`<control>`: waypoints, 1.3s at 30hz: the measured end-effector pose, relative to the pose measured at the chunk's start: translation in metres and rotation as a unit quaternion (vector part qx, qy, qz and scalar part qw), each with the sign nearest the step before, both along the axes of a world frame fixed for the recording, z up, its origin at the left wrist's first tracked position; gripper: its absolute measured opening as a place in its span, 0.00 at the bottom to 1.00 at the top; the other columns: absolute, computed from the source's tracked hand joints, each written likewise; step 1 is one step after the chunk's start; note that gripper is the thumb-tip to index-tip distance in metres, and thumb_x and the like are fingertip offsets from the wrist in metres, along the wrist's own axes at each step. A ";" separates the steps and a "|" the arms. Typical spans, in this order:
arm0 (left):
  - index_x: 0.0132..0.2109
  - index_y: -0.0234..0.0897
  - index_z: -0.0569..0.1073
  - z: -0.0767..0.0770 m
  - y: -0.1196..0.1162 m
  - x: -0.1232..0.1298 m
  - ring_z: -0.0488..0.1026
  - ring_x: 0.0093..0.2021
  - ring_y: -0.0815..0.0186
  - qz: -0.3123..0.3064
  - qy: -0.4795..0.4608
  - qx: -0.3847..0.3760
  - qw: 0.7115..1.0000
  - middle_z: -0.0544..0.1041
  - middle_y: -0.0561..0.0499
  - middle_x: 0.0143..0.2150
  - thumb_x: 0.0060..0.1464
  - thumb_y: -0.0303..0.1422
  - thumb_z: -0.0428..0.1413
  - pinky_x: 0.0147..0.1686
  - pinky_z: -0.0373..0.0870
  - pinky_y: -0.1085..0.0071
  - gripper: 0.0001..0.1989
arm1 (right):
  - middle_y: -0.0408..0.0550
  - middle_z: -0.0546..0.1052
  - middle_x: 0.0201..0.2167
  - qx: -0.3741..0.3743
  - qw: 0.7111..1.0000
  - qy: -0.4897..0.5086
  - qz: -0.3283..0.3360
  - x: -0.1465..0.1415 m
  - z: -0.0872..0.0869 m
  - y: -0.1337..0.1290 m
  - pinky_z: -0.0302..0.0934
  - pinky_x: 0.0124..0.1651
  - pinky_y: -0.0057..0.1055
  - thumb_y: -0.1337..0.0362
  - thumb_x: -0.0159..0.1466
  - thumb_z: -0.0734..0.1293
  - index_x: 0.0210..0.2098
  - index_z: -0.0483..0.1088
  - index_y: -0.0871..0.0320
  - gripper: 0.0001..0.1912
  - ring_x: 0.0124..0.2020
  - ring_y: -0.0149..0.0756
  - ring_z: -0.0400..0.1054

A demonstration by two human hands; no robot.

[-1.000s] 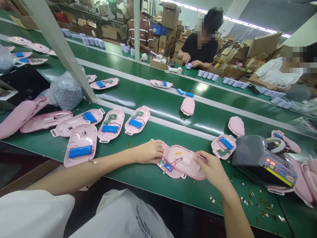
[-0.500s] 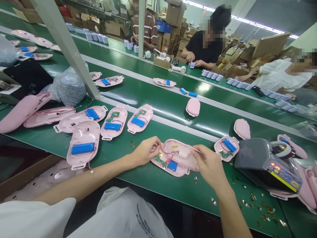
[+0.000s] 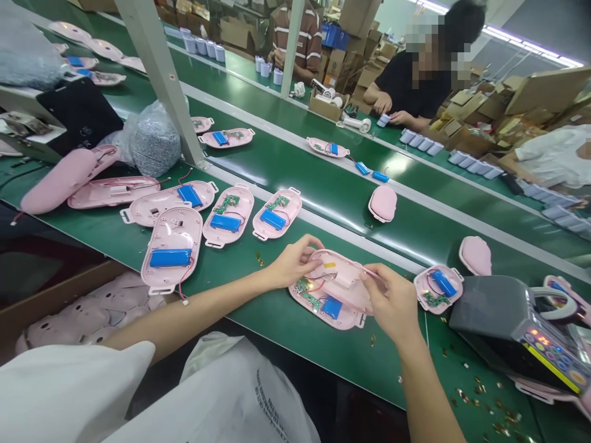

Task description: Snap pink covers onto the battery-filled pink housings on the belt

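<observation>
A pink plastic shell half (image 3: 344, 288) is tilted over a second pink shell half (image 3: 305, 306) on the green bench. Inside the lower half show a blue battery (image 3: 332, 307) and a green circuit board (image 3: 314, 300), with thin wires running up to the upper half. My left hand (image 3: 298, 263) pinches the upper half at its left end, thumb over the rim. With fingers closed, my right hand (image 3: 390, 298) grips the same half at its right end. A strip of yellow tape (image 3: 329, 265) sticks inside it.
Open pink shells with blue batteries (image 3: 170, 258) lie to the left. A dark tape dispenser (image 3: 492, 326) with a lit panel stands at right, small tape scraps (image 3: 480, 387) before it. A metal post (image 3: 159, 80) rises at left. Co-workers sit across the conveyor (image 3: 277, 160).
My left hand has moved from the wires and lower shell onto the upper shell's left end. The upper shell now sits further left over the lower one. The whole view has shifted slightly.
</observation>
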State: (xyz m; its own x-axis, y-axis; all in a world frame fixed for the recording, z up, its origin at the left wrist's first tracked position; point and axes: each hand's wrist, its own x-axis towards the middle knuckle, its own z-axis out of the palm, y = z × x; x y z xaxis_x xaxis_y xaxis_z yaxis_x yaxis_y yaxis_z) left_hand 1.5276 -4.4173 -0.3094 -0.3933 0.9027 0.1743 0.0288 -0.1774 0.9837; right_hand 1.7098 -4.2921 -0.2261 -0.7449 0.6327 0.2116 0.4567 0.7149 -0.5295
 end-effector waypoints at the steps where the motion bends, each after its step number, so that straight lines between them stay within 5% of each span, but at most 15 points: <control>1: 0.49 0.36 0.65 0.002 0.001 -0.002 0.80 0.37 0.65 -0.023 -0.034 -0.008 0.999 0.80 0.48 0.37 0.60 0.32 0.57 0.36 0.76 0.71 0.12 | 0.41 0.78 0.32 -0.007 1.000 -0.006 -0.005 -0.002 0.000 0.001 0.58 0.36 0.31 0.53 0.64 0.61 0.34 0.73 0.53 0.14 0.33 0.36 0.70; 7: 0.49 0.35 0.69 0.002 0.000 -0.008 0.80 0.41 0.62 -0.024 -0.107 -0.016 0.994 0.81 0.47 0.40 0.52 0.30 0.64 0.38 0.76 0.68 0.18 | 0.43 0.78 0.32 -0.042 0.998 -0.041 -0.006 -0.011 0.003 0.008 0.58 0.37 0.32 0.51 0.62 0.60 0.34 0.73 0.54 0.16 0.33 0.37 0.69; 16: 0.43 0.36 0.68 0.001 0.000 -0.004 0.80 0.35 0.63 0.007 -0.058 -0.061 0.996 0.81 0.51 0.34 0.48 0.33 0.66 0.33 0.74 0.70 0.18 | 0.44 0.79 0.39 0.005 0.986 -0.146 0.080 -0.038 0.002 -0.001 0.57 0.38 0.33 0.54 0.62 0.59 0.41 0.73 0.53 0.16 0.37 0.39 0.71; 23: 0.44 0.35 0.67 0.001 -0.003 -0.001 0.80 0.36 0.63 0.002 -0.052 -0.056 0.997 0.81 0.49 0.36 0.51 0.29 0.63 0.35 0.76 0.70 0.16 | 0.41 0.76 0.26 -0.013 0.982 -0.174 0.069 -0.065 -0.007 -0.006 0.52 0.31 0.31 0.60 0.57 0.63 0.31 0.71 0.53 0.07 0.28 0.36 0.66; 29: 0.50 0.35 0.68 0.011 -0.006 -0.005 0.79 0.39 0.62 -0.067 -0.008 -0.065 0.996 0.80 0.48 0.40 0.58 0.37 0.56 0.40 0.76 0.67 0.15 | 0.42 0.78 0.34 -0.018 0.988 -0.142 0.061 -0.059 -0.004 -0.005 0.59 0.38 0.33 0.62 0.56 0.65 0.37 0.71 0.53 0.09 0.35 0.39 0.71; 34: 0.44 0.34 0.72 0.016 -0.003 -0.008 0.75 0.36 0.60 -0.039 0.058 -0.137 0.988 0.79 0.49 0.36 0.53 0.49 0.60 0.36 0.73 0.69 0.22 | 0.43 0.78 0.39 0.019 0.989 -0.124 0.080 -0.061 -0.001 -0.011 0.62 0.48 0.35 0.64 0.59 0.65 0.40 0.69 0.54 0.09 0.42 0.40 0.72; 39: 0.45 0.37 0.73 0.021 0.004 -0.009 0.75 0.38 0.60 -0.075 -0.060 -0.169 0.981 0.80 0.53 0.37 0.50 0.50 0.63 0.37 0.75 0.68 0.24 | 0.43 0.77 0.39 0.047 0.991 -0.033 0.119 -0.052 -0.003 -0.008 0.54 0.64 0.46 0.68 0.57 0.66 0.41 0.68 0.55 0.11 0.43 0.38 0.71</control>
State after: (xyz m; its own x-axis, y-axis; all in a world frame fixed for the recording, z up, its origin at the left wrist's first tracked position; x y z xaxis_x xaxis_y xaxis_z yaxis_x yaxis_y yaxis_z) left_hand 1.5183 -4.4131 -0.2885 -0.2513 0.9502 -0.1842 -0.0915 0.1661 0.9818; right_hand 1.6576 -4.3000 -0.2294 -0.8853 0.4164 0.2070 0.3003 0.8518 -0.4293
